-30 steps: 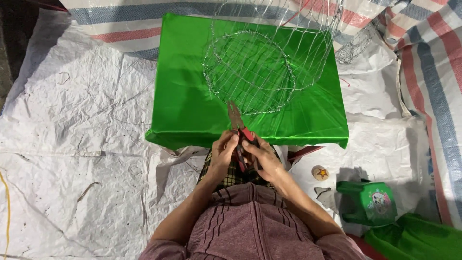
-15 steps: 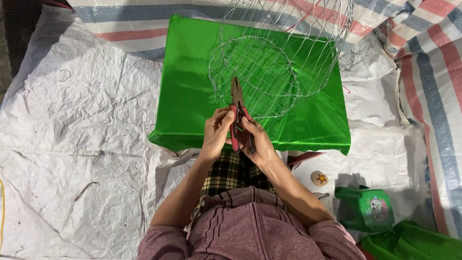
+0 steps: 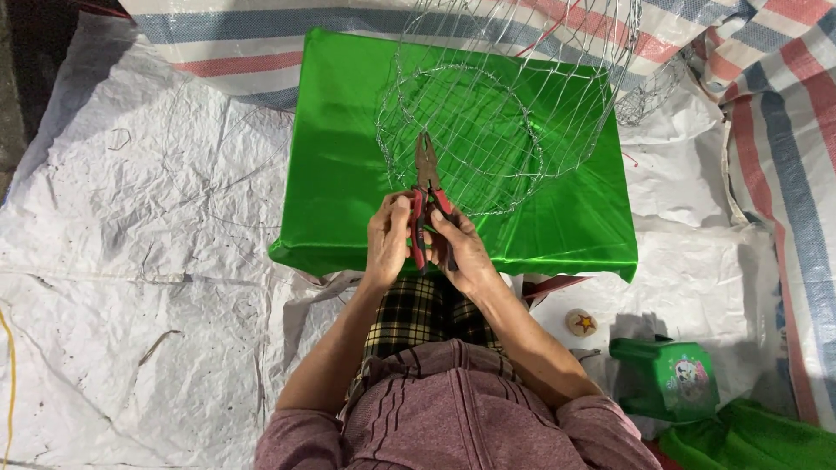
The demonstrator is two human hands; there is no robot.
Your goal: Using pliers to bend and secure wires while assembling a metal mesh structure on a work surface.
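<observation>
- The fingers of the left hand [image 3: 389,239] are closed around the left red handle of the pliers [image 3: 426,196].
- The fingers of the right hand [image 3: 461,252] are closed on the right red handle, with the thumb lying across it.
- The pliers stand almost upright between the two hands, with the dark metal nose pointing away from the person. The two handles are a little spread at the bottom.
- The nose of the pliers is at the near rim of the wire basket [image 3: 505,122]; I cannot tell if it touches or grips a wire.
- The wire basket lies tilted on the surface [image 3: 340,165], with its round bottom ring towards the person and its wide mouth going out at the top edge of the view.
- The surface is covered with a shiny green cloth, and both hands are over its near edge.
- Under the hands are a checked cloth on the person's lap and purple-pink sleeves.
- A white plastic sheet [image 3: 131,261] covers the floor on the left and right of the surface.
- A striped tarp [image 3: 775,130] in red, white and blue lies at the back and on the right.
- On the right of the person, well apart from the hands, are a small round disc [image 3: 581,323] with a star and a green box [image 3: 666,379].
</observation>
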